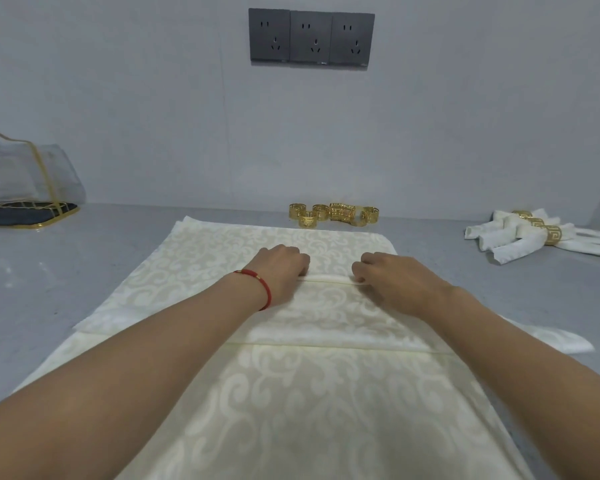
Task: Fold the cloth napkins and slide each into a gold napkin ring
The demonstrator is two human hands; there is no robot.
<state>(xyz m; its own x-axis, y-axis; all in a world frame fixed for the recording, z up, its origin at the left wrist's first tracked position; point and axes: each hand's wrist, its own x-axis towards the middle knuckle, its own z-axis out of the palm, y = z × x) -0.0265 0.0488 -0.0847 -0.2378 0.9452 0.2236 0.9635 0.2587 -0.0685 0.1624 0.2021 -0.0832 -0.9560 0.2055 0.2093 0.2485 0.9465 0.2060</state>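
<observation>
Two bare forearms reach forward over a cream damask napkin [291, 403] that lies spread on a smooth grey table [66, 271]; the cloth has a soft sheen and a woven pattern of pale scrolls, with a thin hemmed edge running straight across it just below the wrists. Its far part shows a second layer, where a folded edge crosses between the two hands. The left hand [281, 268], with a red cord bracelet [262, 287] round the wrist, rests knuckles-up on the napkin, its fingers curled under and pinching the left end of that folded edge. The right hand [392, 282] mirrors it, fingers bent and drawn together, nipping the right end of the same edge between thumb and fingertips. Beyond the napkin's far border, close to the wall, sits a small cluster of gold napkin rings [333, 213], shiny metal bands cut with an openwork key pattern, some upright and some tipped against each other. Far right on the table lie finished white napkins [541, 239], rolled and fanned, each passed through a gold ring. Far left stands a clear, gold-trimmed bag [21, 174] on a dark base. On the pale wall above hang three dark grey sockets [311, 37] side by side.
</observation>
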